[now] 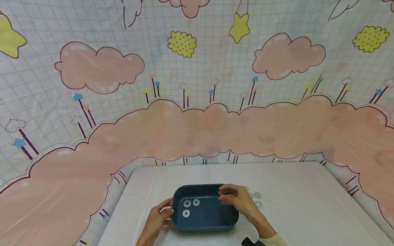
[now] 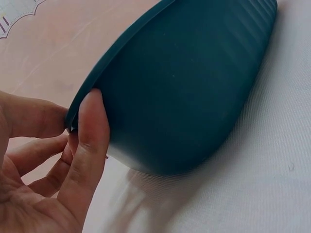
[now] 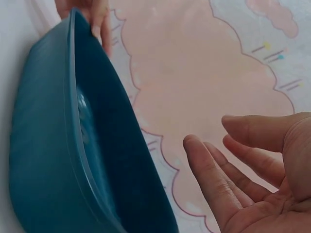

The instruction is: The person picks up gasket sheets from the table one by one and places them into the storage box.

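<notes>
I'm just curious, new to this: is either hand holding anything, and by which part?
The left hand pinches the blue tray by the rim at its left end. The right hand holds nothing that shows.

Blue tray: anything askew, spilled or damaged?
Nothing stands out. The blue tray shows no visible damage; three white rings lie flat inside. More rings cluster outside, partly hidden by the right hand; they look set out, not spilled.
</notes>
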Demonstrator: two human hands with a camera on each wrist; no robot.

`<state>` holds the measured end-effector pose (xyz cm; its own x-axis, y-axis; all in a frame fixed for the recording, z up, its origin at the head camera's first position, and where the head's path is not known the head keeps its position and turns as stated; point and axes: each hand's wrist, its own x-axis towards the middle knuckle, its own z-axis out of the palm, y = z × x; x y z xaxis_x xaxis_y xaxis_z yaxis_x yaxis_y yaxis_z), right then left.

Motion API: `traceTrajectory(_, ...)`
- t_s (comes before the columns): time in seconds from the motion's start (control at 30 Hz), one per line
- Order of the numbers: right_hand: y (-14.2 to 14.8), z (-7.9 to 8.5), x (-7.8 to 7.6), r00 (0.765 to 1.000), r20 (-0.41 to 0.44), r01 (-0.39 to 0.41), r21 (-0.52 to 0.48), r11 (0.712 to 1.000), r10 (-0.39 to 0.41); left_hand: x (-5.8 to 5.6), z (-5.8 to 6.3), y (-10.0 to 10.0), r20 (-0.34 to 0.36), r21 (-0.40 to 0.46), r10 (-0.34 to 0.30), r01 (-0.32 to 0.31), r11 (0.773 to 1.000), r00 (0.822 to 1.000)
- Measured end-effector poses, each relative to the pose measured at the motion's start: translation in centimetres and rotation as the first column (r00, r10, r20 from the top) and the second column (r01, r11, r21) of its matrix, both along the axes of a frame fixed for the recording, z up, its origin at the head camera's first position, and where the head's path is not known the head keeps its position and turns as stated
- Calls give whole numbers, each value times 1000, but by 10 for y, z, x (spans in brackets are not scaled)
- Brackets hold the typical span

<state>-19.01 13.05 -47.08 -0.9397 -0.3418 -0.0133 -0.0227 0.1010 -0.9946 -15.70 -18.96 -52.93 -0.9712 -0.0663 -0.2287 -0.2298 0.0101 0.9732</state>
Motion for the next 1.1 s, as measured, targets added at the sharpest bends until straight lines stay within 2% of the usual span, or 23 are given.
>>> traceTrajectory(0.27, 26, 5, 3, 998, -15, 64, 36, 997, -63, -1, -1, 0, 5, 0, 2, -2, 1000, 1000)
traceTrajectory(0.53, 50, 8, 5, 980, -21, 197, 78, 977, -196, -1, -1, 1, -4, 1, -8, 8, 1000, 1000)
traceTrajectory(0.87, 79, 1, 7, 959, -11, 283, 152, 947, -285, -1, -1, 0, -7, 5, -6, 6, 1000, 1000)
traceTrajectory(1.1, 96, -4, 7, 949, -24, 314, 200, 928, -316, -1, -1, 0, -1, 5, -5, 5, 1000, 1000)
